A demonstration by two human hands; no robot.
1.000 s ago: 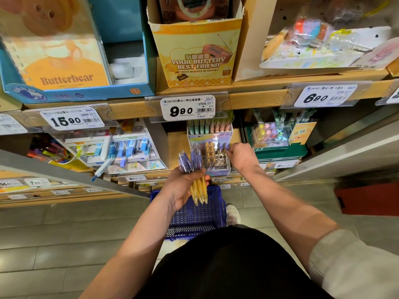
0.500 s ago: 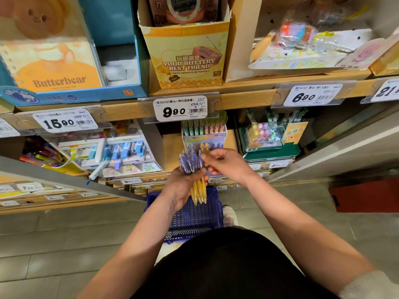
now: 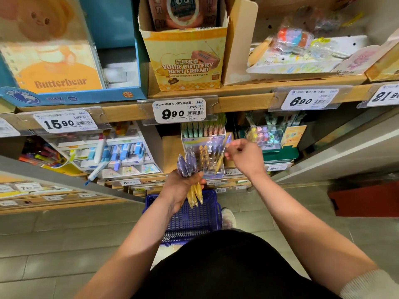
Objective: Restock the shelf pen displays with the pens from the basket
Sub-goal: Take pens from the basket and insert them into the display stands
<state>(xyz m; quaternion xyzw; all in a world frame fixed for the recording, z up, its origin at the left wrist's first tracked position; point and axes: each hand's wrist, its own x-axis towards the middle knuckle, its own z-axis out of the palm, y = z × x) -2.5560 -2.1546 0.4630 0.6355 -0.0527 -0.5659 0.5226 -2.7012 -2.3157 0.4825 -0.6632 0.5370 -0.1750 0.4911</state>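
Left hand (image 3: pixel 183 186) grips a bunch of pens (image 3: pixel 190 175) above the blue basket (image 3: pixel 190 219) — right hand (image 3: pixel 244 157) pinches one pen (image 3: pixel 223 154) at the clear shelf display (image 3: pixel 205 156).

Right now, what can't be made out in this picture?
Head view throughout.
1. Pen count in the bundle the left hand grips: the pens overlap.
2. What is left in the basket: the left hand and dark clothing cover part.
3. The rightmost price tag: cut off by the frame edge.
4. Print on the pen the right hand pinches: blurred.
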